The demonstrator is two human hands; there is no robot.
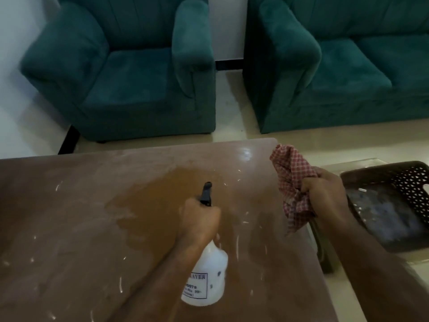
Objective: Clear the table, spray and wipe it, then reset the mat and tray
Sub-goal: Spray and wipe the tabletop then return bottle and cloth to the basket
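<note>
A brown table point(69, 217) fills the lower frame, its top dusty with white scratches and a darker wet patch point(157, 201) in the middle. My left hand point(199, 221) grips a white spray bottle point(206, 275) by its neck, with the black nozzle point(206, 192) pointing away over the wet patch. My right hand point(325, 194) is above the table's right edge, closed on a bunched red-and-white checked cloth point(292, 182) that hangs down. A dark perforated tray point(380, 173) sits to the right of the table, with something greyish lying in it.
Two teal armchairs stand beyond the table: one armchair point(130, 73) at left, a wider sofa point(348, 70) at right, with a strip of pale floor point(232, 108) between them. A glass-topped surface point(362, 162) holds the tray.
</note>
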